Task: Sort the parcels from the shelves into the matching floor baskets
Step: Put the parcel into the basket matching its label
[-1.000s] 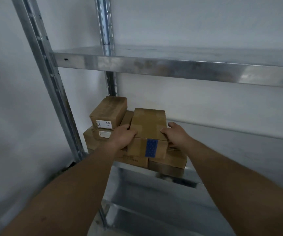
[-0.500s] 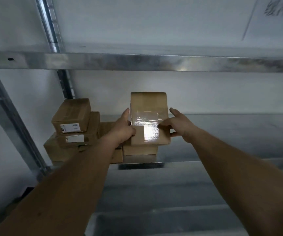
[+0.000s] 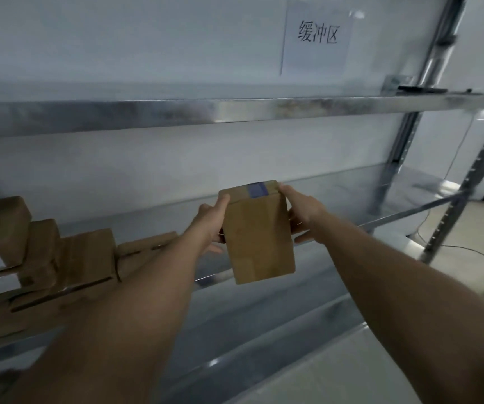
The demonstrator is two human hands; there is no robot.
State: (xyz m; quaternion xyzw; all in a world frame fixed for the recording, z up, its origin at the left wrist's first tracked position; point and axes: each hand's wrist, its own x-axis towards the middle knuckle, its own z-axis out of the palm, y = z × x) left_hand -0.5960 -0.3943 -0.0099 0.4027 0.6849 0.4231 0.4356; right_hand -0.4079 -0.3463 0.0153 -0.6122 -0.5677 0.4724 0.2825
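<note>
In the middle of the frame a plain brown cardboard parcel [image 3: 259, 237] is held up in the air in front of the metal shelf [image 3: 351, 205], touching nothing but the two hands. It is a small oblong box standing on end, its broad brown face turned to the camera and leaning a little to the left at the top. A blue patch [image 3: 257, 190] sits on its top face, with a band of glossy tape running down the front. No printed label shows on the side in view.

The left hand [image 3: 211, 220] grips the parcel's upper left edge: the thumb lies straight up along that edge, and the fingers [image 3: 216, 248] wrap behind the box, their tips showing just left of it. The right hand [image 3: 302, 211] holds the upper right edge, with the thumb hooked at the top corner and the other fingers behind the box, one poking out below. Both bare forearms reach up from the lower corners of the frame.

At the lower left, stacked parcels [image 3: 45, 258] of the same brown card rest on the shelf, two with white labels. An upper shelf [image 3: 235, 110] crosses the frame above, and a paper sign [image 3: 316, 39] with three Chinese characters hangs on the wall at the upper right.
</note>
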